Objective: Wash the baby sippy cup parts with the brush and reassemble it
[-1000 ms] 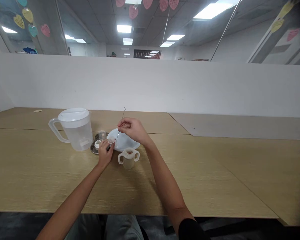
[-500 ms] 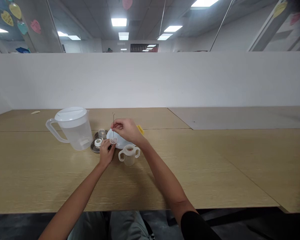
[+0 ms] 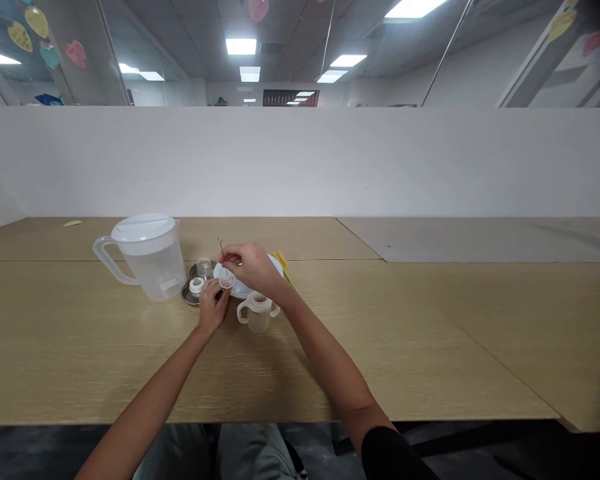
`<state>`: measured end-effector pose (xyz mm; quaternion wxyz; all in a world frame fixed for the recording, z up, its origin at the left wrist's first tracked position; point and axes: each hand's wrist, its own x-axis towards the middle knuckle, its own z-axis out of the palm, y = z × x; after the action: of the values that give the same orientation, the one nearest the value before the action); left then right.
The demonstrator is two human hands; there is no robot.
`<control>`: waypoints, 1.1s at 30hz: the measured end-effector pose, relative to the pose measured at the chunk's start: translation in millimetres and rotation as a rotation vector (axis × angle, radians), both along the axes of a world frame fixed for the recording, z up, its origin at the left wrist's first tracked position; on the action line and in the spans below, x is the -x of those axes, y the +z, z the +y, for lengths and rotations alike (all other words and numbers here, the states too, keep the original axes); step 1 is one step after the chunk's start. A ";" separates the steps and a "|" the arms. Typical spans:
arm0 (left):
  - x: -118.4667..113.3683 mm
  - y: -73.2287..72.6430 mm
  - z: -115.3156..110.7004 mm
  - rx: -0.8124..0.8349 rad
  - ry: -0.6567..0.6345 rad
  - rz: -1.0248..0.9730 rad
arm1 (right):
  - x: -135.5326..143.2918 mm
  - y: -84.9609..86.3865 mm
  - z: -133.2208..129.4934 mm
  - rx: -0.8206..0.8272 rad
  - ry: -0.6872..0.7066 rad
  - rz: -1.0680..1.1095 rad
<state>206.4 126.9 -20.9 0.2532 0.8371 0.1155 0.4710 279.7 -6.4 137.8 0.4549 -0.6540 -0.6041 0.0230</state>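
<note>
My left hand [image 3: 214, 303] is closed on a small clear round piece [image 3: 227, 282] that looks like a baby bottle nipple, beside the white plate. Pinched in my right hand [image 3: 253, 267] is a thin wire-handled brush [image 3: 221, 248], tilted, its looped end up and its lower end at the round piece. Whether its tip is inside cannot be made out. A two-handled baby bottle [image 3: 259, 320] stands uncapped just in front of my right wrist. On a metal tray [image 3: 186, 298] by my left hand are a white ring collar [image 3: 197, 285] and a clear cap [image 3: 205, 268].
A large lidded plastic pitcher [image 3: 150, 263] stands left of the tray. The white plate [image 3: 240, 290] lies behind my hands, partly covered by them. A yellow and green item [image 3: 282, 261] shows behind my right wrist. A white wall [image 3: 300, 160] rises behind the table.
The brush has tilted, its top leaning left and lower than before. My right hand has shifted slightly down; my left hand stays in place with the round piece.
</note>
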 end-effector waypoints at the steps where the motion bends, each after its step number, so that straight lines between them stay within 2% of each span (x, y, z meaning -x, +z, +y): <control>1: 0.2 0.6 -0.4 0.001 -0.003 0.003 | 0.3 0.1 -0.1 -0.002 -0.001 -0.007; 22: 1.4 3.9 -2.9 -0.007 -0.004 -0.014 | 5.3 -0.6 0.1 0.013 -0.017 -0.098; 33: -0.8 -0.8 0.1 0.007 0.008 -0.035 | 12.3 -0.1 0.2 0.190 -0.119 -0.299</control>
<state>207.3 127.1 -21.7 0.2566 0.8272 0.1159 0.4863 267.4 -6.1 137.7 0.2968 -0.7245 -0.6206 -0.0447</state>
